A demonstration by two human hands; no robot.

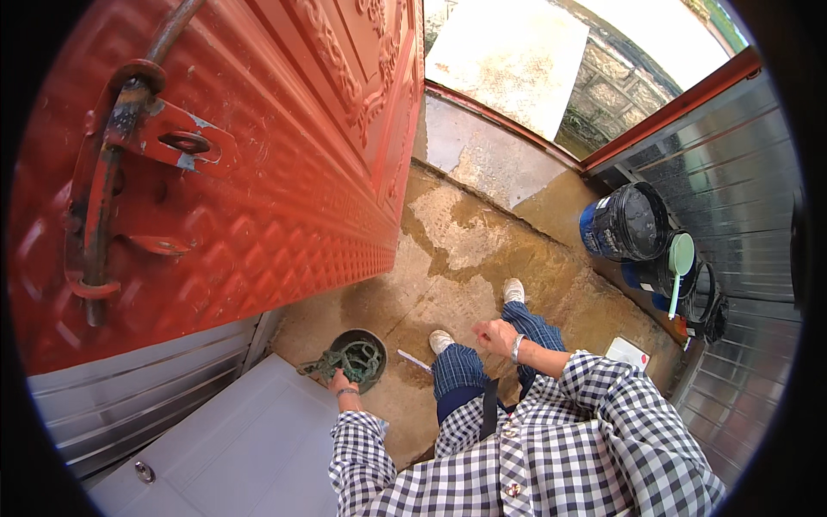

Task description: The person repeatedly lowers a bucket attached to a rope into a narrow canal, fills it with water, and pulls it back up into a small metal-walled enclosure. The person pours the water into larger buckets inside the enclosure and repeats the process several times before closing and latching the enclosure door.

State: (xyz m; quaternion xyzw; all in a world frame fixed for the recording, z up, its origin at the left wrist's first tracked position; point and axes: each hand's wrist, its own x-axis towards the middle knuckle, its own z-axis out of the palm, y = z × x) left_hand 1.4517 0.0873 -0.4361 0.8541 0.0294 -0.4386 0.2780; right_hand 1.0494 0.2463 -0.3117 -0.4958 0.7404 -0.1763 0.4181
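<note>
A dark round bucket stands on the wet concrete floor to my left. Tangled green rope fills its mouth and hangs over the side. My left hand grips the rope at the near rim. In front of my body, above my knees, is my right hand, its fingers curled in and no object visible in it. It wears a metal bracelet at the wrist. My two white shoes are on the floor beyond.
A large red metal door with a bolt stands at the left. Below it is a pale door panel with a knob. Along the right wall are several black buckets and a green ladle. A floor step crosses toward the doorway.
</note>
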